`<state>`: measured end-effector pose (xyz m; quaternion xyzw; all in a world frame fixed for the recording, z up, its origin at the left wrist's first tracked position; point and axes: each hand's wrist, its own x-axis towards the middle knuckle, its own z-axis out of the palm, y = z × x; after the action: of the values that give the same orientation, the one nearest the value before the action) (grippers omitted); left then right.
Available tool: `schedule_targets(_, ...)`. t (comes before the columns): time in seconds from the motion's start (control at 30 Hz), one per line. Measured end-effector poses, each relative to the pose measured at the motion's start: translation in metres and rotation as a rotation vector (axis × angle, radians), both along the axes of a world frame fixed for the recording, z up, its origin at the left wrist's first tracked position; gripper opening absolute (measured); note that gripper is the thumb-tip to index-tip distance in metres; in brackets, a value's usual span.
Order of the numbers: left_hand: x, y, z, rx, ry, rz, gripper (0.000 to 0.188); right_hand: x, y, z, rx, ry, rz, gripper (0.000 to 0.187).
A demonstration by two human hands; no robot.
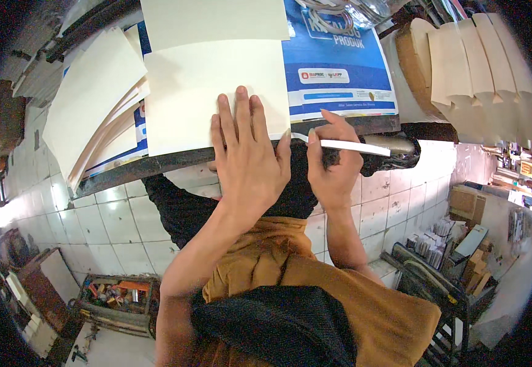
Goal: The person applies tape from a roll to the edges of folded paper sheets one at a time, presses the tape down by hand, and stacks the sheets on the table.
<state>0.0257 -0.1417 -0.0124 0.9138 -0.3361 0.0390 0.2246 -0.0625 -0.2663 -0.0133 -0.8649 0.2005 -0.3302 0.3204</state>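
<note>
White tool, slim, one; location: in the right hand, at the near edge of the counter, beside the near right corner of the cream sheet; long axis roughly along that near edge, thin tip leftward toward the sheet, thick end rightward and slightly nearer the person; right fingers clamped on the tool, index finger raised.

Cream sheet, one, lying flat; near side along the counter's near edge; a second cream panel adjoins toward the far edge (whether folded or separate, cannot tell); left hand palm down on the sheet's near right part, fingers slightly apart, pointing toward the far edge.

Counter surface: blue printed sheet, right of the cream sheet; clear plastic wrapping toward the far edge; stack of cream sheets, fanned, at the left end; thick cream bundles, standing in a row beyond the right end.

Room: pale tiled floor, dark joints; wooden crate of mixed small items, lower left; dark rack at lower right, paper bundles beside it.
</note>
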Motion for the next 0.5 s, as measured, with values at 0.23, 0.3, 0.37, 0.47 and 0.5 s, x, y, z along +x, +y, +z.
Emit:
schedule_targets(0.23, 0.000, 0.005, 0.000, -0.006, 0.005, -0.044, 0.077, -0.047, 0.022, 0.041, -0.170, -0.068, 0.092, 0.009)
schedule_targets(0.3, -0.020, 0.017, 0.000, 0.008, 0.063, -0.140, 0.077, -0.048, 0.015, 0.040, -0.062, -0.269, -0.017, 0.012)
schedule_targets(0.37, -0.029, 0.031, 0.002, 0.017, -0.075, -0.247, 0.065, -0.048, 0.011, 0.041, -0.049, -0.311, -0.131, 0.010)
schedule_targets(0.47, 0.018, 0.067, 0.047, -0.478, 0.151, -0.240, 0.057, -0.054, 0.006, 0.029, -0.068, -0.315, -0.176, 0.012)
schedule_targets(0.5, 0.026, 0.085, 0.059, -0.516, 0.001, 0.023, 0.048, -0.057, 0.006, 0.025, 0.022, -0.325, -0.190, 0.014)
